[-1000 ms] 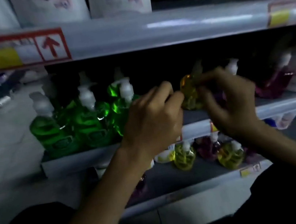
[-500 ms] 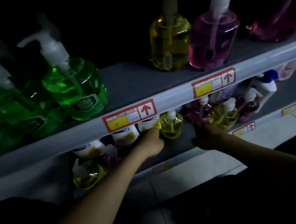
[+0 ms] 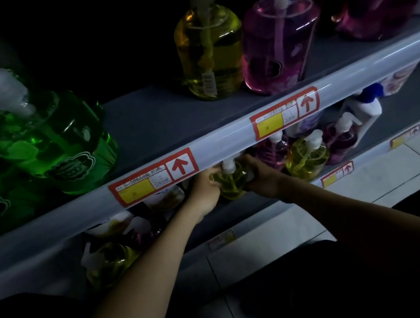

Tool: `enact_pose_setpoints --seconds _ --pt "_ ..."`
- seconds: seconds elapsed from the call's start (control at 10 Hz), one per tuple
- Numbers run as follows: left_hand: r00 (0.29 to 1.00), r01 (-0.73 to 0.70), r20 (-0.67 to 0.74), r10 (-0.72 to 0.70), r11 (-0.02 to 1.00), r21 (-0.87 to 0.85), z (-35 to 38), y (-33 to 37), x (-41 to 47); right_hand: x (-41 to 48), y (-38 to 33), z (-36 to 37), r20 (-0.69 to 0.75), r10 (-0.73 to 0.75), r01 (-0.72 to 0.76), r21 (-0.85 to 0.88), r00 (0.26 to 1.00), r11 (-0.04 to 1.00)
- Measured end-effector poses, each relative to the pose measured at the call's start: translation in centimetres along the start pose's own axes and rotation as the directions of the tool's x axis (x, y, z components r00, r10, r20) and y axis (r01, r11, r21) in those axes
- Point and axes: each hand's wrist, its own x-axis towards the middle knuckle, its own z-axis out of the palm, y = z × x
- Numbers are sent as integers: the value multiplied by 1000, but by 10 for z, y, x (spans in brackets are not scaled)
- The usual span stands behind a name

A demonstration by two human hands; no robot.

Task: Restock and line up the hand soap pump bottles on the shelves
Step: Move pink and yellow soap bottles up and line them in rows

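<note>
1. Near the frame's centre, the left hand (image 3: 203, 188) and right hand (image 3: 259, 176) were cupped around opposite sides of a small yellow pump bottle (image 3: 230, 183) on the lower shelf (image 3: 242, 216), fingers curled against it.
2. Just right of it stood another yellow bottle (image 3: 307, 158) (white pump on top).
3. On the upper shelf (image 3: 159, 117), a green bottle (image 3: 50, 139) sat at left, with a large yellow bottle (image 3: 211, 55) and pink bottle (image 3: 279, 45) touching at upper centre.

The upper shelf edge (image 3: 228, 139) is hanging low over the bottom shelf, leaving a thin gap. A yellow bottle (image 3: 307, 158) is crowding the right side. Open shelf (image 3: 167, 116) is lying between green bottle (image 3: 56, 143) and tall yellow bottle (image 3: 210, 52).
</note>
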Motion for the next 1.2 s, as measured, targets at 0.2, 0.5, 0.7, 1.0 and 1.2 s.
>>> enact_pose_setpoints --seconds 0.2,0.5,0.7,1.0,1.2 --pt "997 49 55 -61 978 204 8 -16 0 0 16 19 24 50 -41 -280 998 959" --pt "992 33 -126 -5 976 216 36 -22 -25 -19 30 31 -75 -77 42 -388 994 921" --pt "986 -104 -127 111 993 65 20 -1 -58 -63 14 5 -131 -200 145 -340 971 929" --pt "742 -540 -290 605 795 277 -32 85 -151 -163 -70 -21 -308 -537 536 -97 785 839" --pt "405 -740 -491 771 592 319 -60 187 -180 -187 -155 -54 -530 -680 736 -146 507 662"
